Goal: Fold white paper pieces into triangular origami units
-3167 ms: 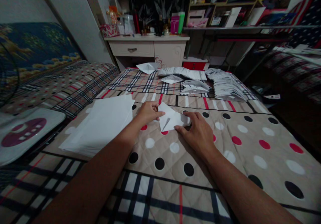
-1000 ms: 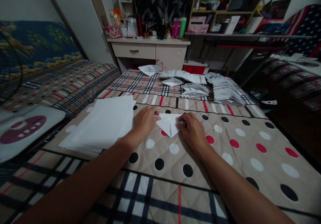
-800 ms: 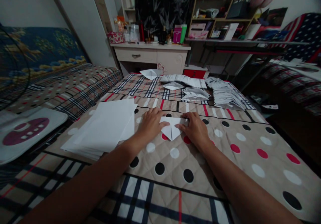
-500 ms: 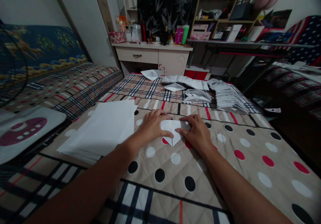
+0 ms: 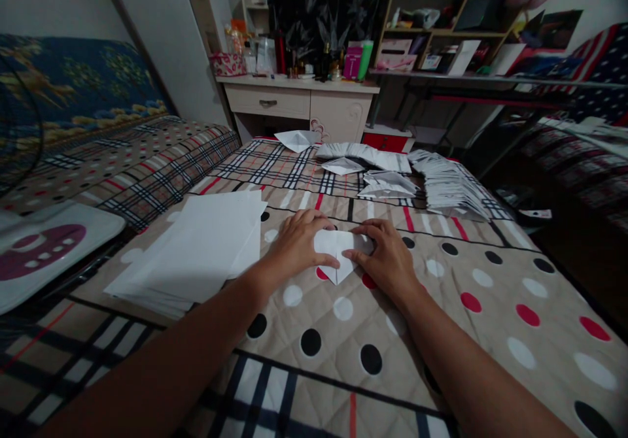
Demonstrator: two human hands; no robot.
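A folded white sheet of paper [image 5: 337, 245] lies on the patterned bedspread [image 5: 343, 340], its lower end coming to a point and a crease running down its middle. My left hand [image 5: 307, 242] grips its left side, with the thumb across the top face and the fingers at the far edge. On the opposite side my right hand [image 5: 385, 252] grips it the same way, thumb near the centre crease. The paper's outer corners are hidden beneath both hands. Left of my left hand rests a stack of plain white sheets [image 5: 196, 248].
Beyond my hands lie folded paper pieces [image 5: 387, 185], a row of them [image 5: 363, 155] and a tall fanned pile [image 5: 451, 186]. One folded piece [image 5: 297, 139] sits at the bed's far edge. A white dresser [image 5: 269, 101] stands behind; a white-and-purple object [image 5: 53, 248] is at left.
The view has tilted slightly, shifting the surroundings a little. Both hands keep their hold on the folded paper, with almost no movement.
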